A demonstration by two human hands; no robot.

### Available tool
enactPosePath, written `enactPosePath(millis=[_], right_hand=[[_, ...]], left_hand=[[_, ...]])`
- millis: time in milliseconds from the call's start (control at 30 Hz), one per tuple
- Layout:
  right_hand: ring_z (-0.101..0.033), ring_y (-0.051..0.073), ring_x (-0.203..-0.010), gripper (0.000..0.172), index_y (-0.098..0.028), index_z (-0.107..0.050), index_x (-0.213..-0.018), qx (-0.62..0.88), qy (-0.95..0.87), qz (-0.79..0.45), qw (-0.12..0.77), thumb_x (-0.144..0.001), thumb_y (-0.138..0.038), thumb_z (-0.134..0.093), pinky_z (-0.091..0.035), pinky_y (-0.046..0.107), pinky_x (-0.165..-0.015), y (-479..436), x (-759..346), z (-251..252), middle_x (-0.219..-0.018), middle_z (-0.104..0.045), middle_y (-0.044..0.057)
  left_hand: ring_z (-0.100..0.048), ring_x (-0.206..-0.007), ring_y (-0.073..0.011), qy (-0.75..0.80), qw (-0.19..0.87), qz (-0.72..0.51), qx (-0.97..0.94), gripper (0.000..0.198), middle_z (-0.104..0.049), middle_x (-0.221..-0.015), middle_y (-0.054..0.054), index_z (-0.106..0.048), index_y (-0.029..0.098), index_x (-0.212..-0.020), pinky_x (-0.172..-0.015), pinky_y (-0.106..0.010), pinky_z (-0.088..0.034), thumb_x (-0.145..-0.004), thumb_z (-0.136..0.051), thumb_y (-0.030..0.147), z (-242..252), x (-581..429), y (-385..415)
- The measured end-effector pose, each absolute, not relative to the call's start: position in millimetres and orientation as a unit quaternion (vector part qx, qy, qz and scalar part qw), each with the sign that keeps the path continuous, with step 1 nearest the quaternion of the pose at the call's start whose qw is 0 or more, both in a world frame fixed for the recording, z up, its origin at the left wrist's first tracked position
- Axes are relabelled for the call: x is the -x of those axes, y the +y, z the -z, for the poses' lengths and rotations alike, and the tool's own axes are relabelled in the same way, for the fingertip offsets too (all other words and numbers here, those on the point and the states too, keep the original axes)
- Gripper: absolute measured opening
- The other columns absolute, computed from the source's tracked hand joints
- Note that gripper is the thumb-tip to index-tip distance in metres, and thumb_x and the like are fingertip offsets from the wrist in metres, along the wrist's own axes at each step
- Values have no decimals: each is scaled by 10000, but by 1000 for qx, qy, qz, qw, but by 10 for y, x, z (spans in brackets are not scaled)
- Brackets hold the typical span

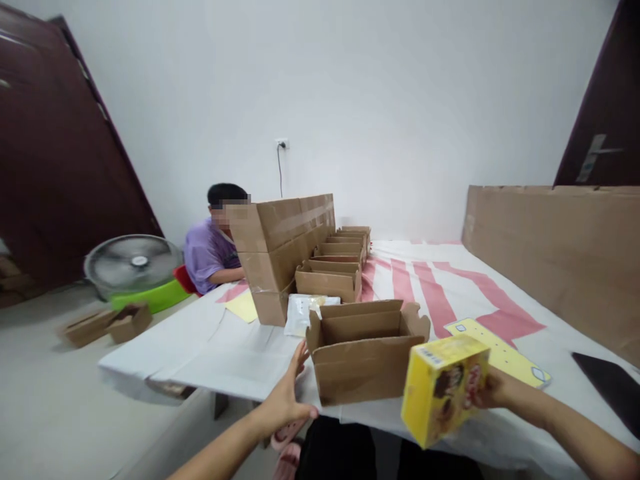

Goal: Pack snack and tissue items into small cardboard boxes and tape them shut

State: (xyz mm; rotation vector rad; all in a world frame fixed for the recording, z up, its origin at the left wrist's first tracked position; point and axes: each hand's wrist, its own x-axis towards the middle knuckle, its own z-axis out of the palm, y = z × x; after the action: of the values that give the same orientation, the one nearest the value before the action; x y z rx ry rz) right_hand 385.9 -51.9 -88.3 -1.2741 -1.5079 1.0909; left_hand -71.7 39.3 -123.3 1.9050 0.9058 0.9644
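Observation:
My right hand point(493, 388) grips a small yellow box point(443, 388) with printed pictures, held up just right of an open cardboard box point(364, 350) at the table's near edge. My left hand point(289, 393) is open, fingers stretched flat against the left side of that cardboard box. The box's flaps stand up and its inside looks empty from here.
A row of several open cardboard boxes point(334, 263) runs back along a tall cardboard wall point(280, 250). A white plastic packet point(300, 313), a yellow card point(500, 350) and a dark tablet point(613, 387) lie on the white-and-pink cloth point(440, 287). Another person point(213, 250) sits at the far left beside a fan point(133, 263).

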Motion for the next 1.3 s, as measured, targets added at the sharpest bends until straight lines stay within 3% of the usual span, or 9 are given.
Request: enactPosePath(millis=[133,300,467,700,1033,1300], right_hand=[[-661,306,-999,513,-184,-628,-1043,387,-638,-567,349,-599,-373,-801,-515,454,-909,-266,-3280,791,-1045,-713,102],[-651,301,-1020,534,-197,-523,-1028,371,-631,-545,409,-594,-340,-799,-520,442,-875,53,-2479,966,-1088,-689,95],[-658,273,-965,522,-216,-484,-1000,362,-643,-509,443,-612,-410,-774,-526,389,-799,264,-1868,1290,-1052,-691,73],[-659,254,-882,477,-230,-506,-1057,448,-667,-370,467,-674,-421,-715,-503,354,-756,248,-1680,1473,-993,-699,49],[-644,273,-972,468,-210,-492,-1095,439,-620,-371,534,-730,-425,-690,-510,375,-817,271,-1682,1502,-1068,-672,93],[-632,267,-980,445,-211,-497,-1079,459,-614,-363,530,-722,-393,-689,-505,382,-838,260,-1669,1451,-1076,-658,88]], left_hand=[[-307,-1392,-359,349,415,-434,-720,1353,-315,-1511,-195,19,219,-1501,-1157,-529,-201,-504,-840,534,1207,470,370],[-481,-1275,-339,472,331,-506,-642,936,-542,-1328,-150,-326,201,-1365,-1093,-491,-358,-600,-778,495,1211,778,524],[-596,-1127,-364,540,298,-523,-588,883,-646,-1161,-140,-458,174,-1139,-935,-476,-516,-417,-863,483,1209,1296,720],[-652,-1036,-339,521,362,-546,-547,714,-701,-1037,-112,-492,200,-971,-868,-433,-554,-409,-905,352,1197,1240,912],[-674,-965,-298,515,346,-564,-545,726,-687,-1080,-105,-485,196,-1095,-793,-398,-575,-477,-860,264,1140,851,1071],[-672,-873,-275,474,347,-581,-563,656,-695,-927,-53,-499,213,-973,-751,-376,-566,-430,-859,288,1045,686,1117]])
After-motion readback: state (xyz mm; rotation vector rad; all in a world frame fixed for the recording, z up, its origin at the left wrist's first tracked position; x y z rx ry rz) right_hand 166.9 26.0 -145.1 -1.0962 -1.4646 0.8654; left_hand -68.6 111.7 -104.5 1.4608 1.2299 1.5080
